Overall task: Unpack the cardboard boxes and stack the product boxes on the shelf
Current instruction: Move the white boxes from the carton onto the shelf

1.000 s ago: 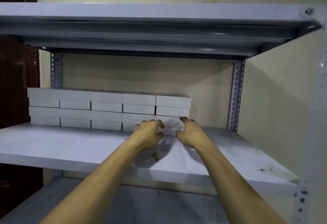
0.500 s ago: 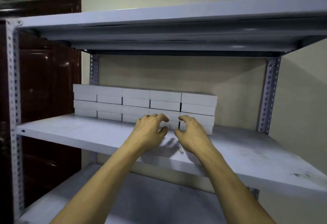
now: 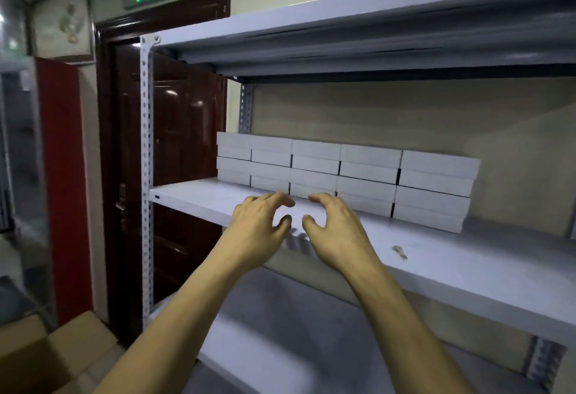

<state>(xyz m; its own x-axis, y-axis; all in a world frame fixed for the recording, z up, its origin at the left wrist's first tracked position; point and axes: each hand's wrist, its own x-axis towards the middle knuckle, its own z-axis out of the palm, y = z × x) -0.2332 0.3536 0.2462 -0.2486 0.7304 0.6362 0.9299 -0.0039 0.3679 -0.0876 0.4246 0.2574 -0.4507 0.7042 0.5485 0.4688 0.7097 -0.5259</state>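
- Since a second ago, both hands have come back off the white product boxes (image 3: pixel 343 172), and my view has swung left, bringing the door (image 3: pixel 184 132) and an open cardboard box (image 3: pixel 53 353) into frame.
- Left hand (image 3: pixel 258 231) and right hand (image 3: pixel 336 231) hover side by side over the front of the shelf (image 3: pixel 467 262), fingers loosely curled, holding nothing and touching nothing I can see.
- Just beyond my fingertips the product boxes sit against the back wall, four layers high and about five columns across, edges fairly flush.
- To the right of my right hand the shelf surface is bare apart from a small scrap (image 3: pixel 399 252).
- I judge this batch placed and squared, so part of the stacking is done.
- Down and left of my left hand the cardboard box stands with flaps open; its contents are hidden, so I cannot tell how much remains.
- Next, I'd expect to reach for that box.
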